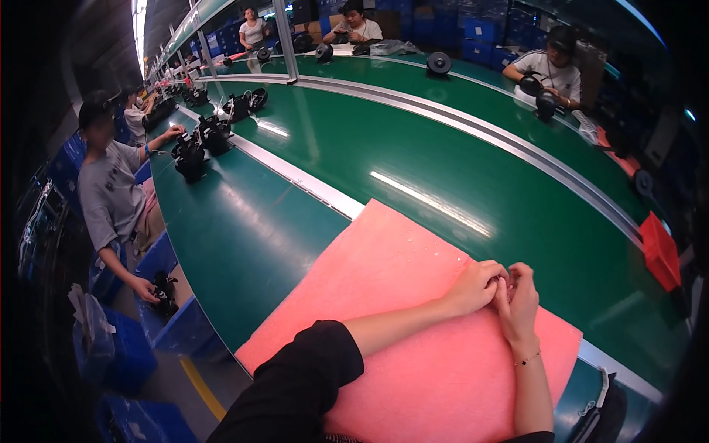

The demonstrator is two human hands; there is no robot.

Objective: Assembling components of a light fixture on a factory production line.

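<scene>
The pink mat (428, 369) lies on the green tabletop (273, 244), below both hands. Near its far right edge, the left hand (473, 286) and right hand (519, 303) meet with bent fingers; whether they grip anything small between them cannot be told. A red bin (659, 251) sits well apart, toward the right.

Shows plain pink across the mat (428, 369) at five o'clock, solid black on the sleeve (295, 376) at seven, deep green over the table (255, 255), red on the bin (659, 251) at three, blue on the tub (129, 362) at eight, yellow along the floor stripe (201, 389).
</scene>
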